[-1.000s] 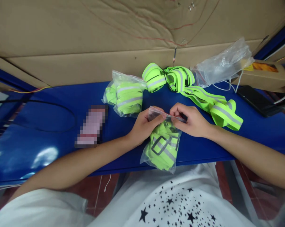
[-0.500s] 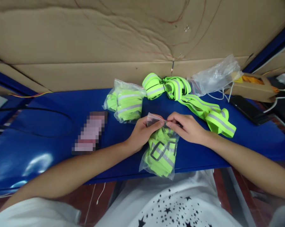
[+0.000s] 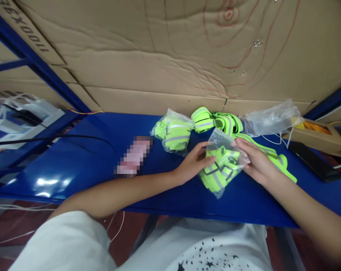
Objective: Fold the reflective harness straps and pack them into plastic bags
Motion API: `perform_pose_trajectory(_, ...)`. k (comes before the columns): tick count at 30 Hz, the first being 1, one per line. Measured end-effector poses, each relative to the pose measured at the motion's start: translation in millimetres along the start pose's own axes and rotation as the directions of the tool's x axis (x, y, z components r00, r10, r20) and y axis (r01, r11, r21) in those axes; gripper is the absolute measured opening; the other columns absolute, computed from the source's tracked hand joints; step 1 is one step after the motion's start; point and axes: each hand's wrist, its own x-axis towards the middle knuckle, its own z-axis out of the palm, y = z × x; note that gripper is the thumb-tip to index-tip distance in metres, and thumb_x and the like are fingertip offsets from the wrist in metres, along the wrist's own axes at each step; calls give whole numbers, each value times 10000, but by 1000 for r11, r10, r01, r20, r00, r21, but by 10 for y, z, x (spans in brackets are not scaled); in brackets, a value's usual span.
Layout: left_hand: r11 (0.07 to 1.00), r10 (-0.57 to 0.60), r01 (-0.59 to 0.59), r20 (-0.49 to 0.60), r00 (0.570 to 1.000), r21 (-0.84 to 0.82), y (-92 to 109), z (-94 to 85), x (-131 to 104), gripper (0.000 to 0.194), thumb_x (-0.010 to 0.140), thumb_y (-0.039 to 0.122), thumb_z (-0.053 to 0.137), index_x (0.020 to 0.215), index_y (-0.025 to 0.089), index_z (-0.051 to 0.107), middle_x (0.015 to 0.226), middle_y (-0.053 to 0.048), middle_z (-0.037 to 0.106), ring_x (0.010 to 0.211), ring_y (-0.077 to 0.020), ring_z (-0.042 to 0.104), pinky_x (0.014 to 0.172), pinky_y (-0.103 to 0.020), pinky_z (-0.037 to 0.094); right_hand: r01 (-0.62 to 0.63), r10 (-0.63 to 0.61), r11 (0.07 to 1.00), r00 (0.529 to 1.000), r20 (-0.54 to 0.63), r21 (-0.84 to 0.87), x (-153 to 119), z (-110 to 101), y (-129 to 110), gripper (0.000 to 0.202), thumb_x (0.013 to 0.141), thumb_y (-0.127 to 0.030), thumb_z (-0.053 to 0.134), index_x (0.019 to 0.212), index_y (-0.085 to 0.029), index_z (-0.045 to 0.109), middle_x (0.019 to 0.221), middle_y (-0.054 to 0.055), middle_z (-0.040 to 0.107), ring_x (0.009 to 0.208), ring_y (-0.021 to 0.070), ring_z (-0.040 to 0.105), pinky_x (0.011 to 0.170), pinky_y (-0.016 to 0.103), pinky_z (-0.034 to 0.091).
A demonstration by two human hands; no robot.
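Note:
A clear plastic bag (image 3: pixel 219 171) packed with neon yellow-green reflective strap is held between both hands above the blue table. My left hand (image 3: pixel 194 163) grips its left side, thumb across the front. On the opposite side, my right hand (image 3: pixel 256 158) pinches the bag near its top right corner. Black buckle-like outlines show through the plastic. Behind my left hand lies another filled bag (image 3: pixel 177 135) of the same strap. Rolled neon straps (image 3: pixel 203 119) sit farther back, and a loose length of strap (image 3: pixel 285 169) trails to the right, partly behind my right hand.
A blurred-out pinkish phone-like object (image 3: pixel 135 156) lies left on the blue table (image 3: pixel 88 150). At right are a black phone (image 3: pixel 314 162), crumpled clear plastic (image 3: pixel 274 116) and a cardboard box (image 3: pixel 314 135). A cardboard wall (image 3: pixel 147 71) stands behind; a black cable (image 3: pixel 74 136) crosses the left.
The bag has been lifted and tilted. My hands have moved from pinching together at its top edge to its two sides. The view has shifted left.

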Motion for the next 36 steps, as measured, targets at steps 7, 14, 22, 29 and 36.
perform_pose_trajectory(7,996,77,-81,86,993,48,-48,44,-62,688,806,397,842,1367,231,481,1302,-111,648,1240,-277,625,1051,-397,492,116,-109,981,993,51,-152,-7,-94,-113,411,869,-649,683,883,-238,699,746,22,619,557,137,508,438,267,398)
perform_pose_trajectory(14,986,-53,19,-203,978,-167,12,35,31,509,854,506,774,1228,220,581,1322,-78,667,1302,-264,589,1070,-366,496,203,-45,850,947,317,-486,44,-34,86,501,769,-519,839,1136,-250,630,827,3,661,680,172,629,565,298,538)
perform_pose_trajectory(22,924,-150,108,-89,985,-367,63,-35,58,561,975,694,453,1239,229,623,1126,-102,725,861,-230,703,708,-354,579,347,-233,863,918,320,-367,-34,220,-321,288,844,-329,815,1080,-263,664,806,-7,613,699,135,586,633,268,524)
perform_pose_trajectory(29,992,-127,126,42,991,20,-15,-50,27,325,979,461,544,986,153,649,847,-44,672,674,-128,636,638,-251,474,296,-194,925,907,374,-237,383,1497,-675,193,844,-269,801,796,-155,653,717,20,657,606,135,625,505,244,530)
perform_pose_trajectory(36,895,-18,-147,364,931,421,-28,-17,-84,207,997,281,558,993,151,718,941,-67,765,838,-149,685,750,-252,475,153,41,889,912,409,-432,1240,2594,-181,102,917,-85,676,866,-143,609,532,-28,550,538,176,638,590,305,568)
